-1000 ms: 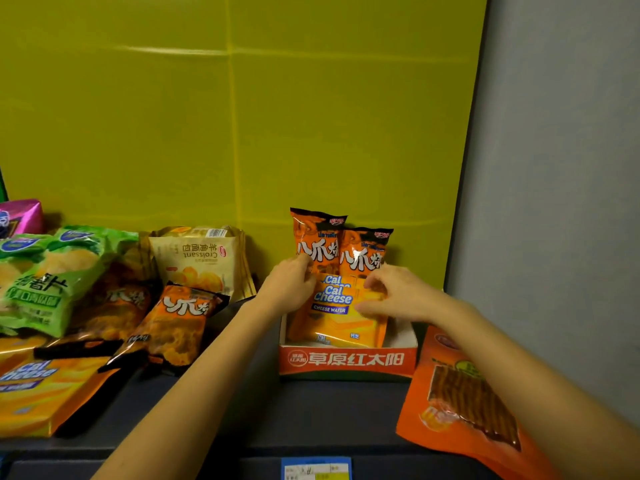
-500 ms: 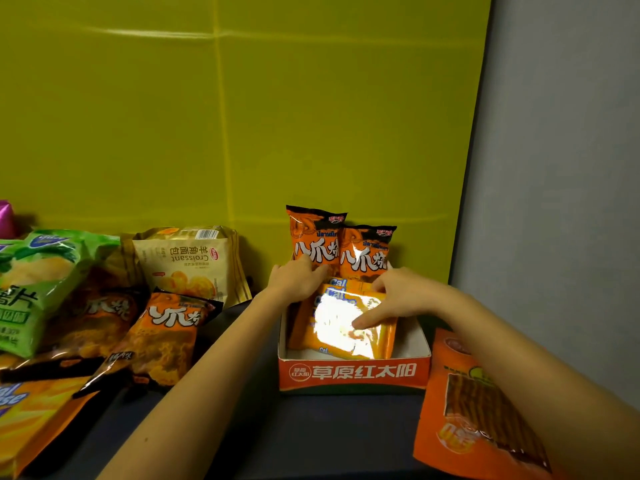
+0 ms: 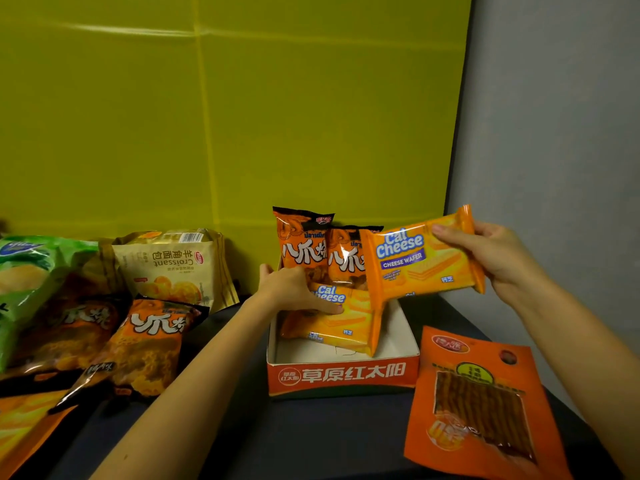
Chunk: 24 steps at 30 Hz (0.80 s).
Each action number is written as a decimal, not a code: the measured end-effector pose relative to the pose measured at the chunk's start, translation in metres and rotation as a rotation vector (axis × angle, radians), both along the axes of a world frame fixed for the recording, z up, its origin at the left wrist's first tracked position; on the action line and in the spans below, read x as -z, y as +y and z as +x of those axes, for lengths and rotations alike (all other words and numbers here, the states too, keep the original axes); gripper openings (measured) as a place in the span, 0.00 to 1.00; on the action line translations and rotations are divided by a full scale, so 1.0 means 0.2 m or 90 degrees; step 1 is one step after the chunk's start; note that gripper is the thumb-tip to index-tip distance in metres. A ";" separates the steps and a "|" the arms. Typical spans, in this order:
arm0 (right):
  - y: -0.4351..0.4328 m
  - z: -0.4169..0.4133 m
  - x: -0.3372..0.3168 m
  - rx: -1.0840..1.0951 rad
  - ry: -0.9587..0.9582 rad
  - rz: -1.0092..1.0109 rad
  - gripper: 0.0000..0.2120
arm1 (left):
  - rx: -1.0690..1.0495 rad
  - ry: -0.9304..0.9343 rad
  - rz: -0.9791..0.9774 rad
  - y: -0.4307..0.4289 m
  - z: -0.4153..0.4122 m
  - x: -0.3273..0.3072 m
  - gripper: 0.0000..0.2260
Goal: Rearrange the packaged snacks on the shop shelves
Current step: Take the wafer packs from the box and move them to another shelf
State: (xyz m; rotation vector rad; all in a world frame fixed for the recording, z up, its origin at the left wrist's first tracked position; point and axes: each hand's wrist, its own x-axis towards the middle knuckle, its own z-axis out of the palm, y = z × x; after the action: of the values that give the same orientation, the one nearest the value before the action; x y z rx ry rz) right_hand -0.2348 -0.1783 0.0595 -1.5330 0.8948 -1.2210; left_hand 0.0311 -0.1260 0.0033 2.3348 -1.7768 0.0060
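The biggest thing in front of me was the yellow wall [image 3: 207,116] behind the shelf. A grey wall [image 3: 554,133] stood on its right side. Under my arms lay the dark shelf [image 3: 329,434].

Far on the left was a big green chip bag [image 3: 31,271]. On the right, an orange pouch [image 3: 478,403] with a clear window lay flat on the shelf, just beside the red box [image 3: 343,375]. The box was open on top and white inside. A pale croissant bag [image 3: 173,268] leaned on the yellow wall. In front of it lay two orange octopus bags [image 3: 149,344], side by side and tipped back.

Two more orange bags [image 3: 301,244] stood up at the back of the box, one a bit in front of the other.

My right hand [image 3: 498,258] held one cheese wafer pack [image 3: 422,261] up in the air, above the right side of the box. My thumb was on the front near its right end and my fingers were curled behind it. The pack was tilted, with its right end higher.

A second wafer pack [image 3: 339,323] leaned in the box, in front of the standing bags. My left hand [image 3: 291,289] gripped its top left part, with my thumb lying on the front.
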 end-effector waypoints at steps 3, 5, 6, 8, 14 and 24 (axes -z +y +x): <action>0.00 -0.05 0.03 0.023 -0.040 0.005 0.05 | 0.011 0.015 0.002 0.01 0.01 -0.01 0.26; 0.00 -0.06 0.05 0.038 -0.057 0.017 0.06 | 0.015 0.054 -0.006 0.02 0.01 -0.01 0.27; 0.00 -0.07 0.05 0.046 -0.064 0.023 0.06 | 0.016 0.073 -0.012 0.02 0.01 -0.01 0.28; 0.00 -0.08 0.07 0.058 -0.072 0.028 0.06 | 0.012 0.112 -0.030 0.03 0.01 -0.02 0.31; 0.02 -0.08 0.06 0.049 -0.116 0.042 0.04 | 0.146 0.403 -0.086 0.13 0.00 -0.09 0.18; 0.08 0.09 -0.06 -0.078 -0.196 0.067 0.03 | 0.092 0.800 -0.359 0.38 0.09 -0.24 0.10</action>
State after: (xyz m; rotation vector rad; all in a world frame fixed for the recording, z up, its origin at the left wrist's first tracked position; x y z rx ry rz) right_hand -0.2163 -0.1629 0.0724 -1.2550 0.6433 -1.2573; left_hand 0.0491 -0.0507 0.0512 1.2419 -1.0414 -0.7021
